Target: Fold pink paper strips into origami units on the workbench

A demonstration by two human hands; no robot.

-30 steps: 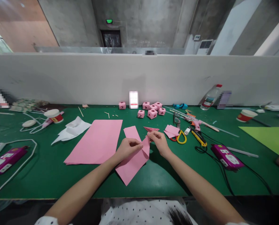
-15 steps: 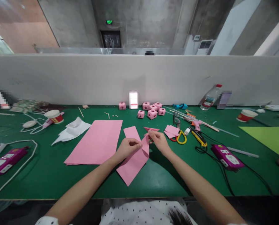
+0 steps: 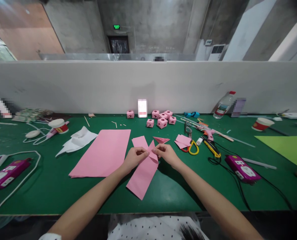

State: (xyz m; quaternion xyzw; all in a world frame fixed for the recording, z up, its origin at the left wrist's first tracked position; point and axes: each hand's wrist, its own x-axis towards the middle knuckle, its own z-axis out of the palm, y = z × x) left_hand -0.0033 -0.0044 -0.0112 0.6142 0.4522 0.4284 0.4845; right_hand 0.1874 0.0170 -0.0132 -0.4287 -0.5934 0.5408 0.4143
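Observation:
A long strip of pink paper (image 3: 144, 178) hangs between my hands over the near middle of the table, its upper end folded to a point. My left hand (image 3: 136, 158) pinches the left side of that folded end. On its right side, my right hand (image 3: 167, 154) closes thumb and fingers on the paper. Behind my hands lie a folded pink triangle (image 3: 161, 140) and a smaller pink paper piece (image 3: 139, 141). A large stack of pink sheets (image 3: 103, 153) is at left. Several small pink paper cubes (image 3: 161, 123) sit farther back.
Small pink squares (image 3: 182, 141) partly cover yellow-handled scissors (image 3: 193, 148). A yellow cutter (image 3: 212, 148), a pink glue gun (image 3: 208, 133) and a purple power strip (image 3: 242, 168) with cables lie right. White crumpled paper (image 3: 77, 140) and a paper cup (image 3: 59, 126) are left.
My right hand has moved slightly left, bringing the paper's right edge across at the upper end. That end now forms an upright point between my hands, and the strip's lower end has swung right.

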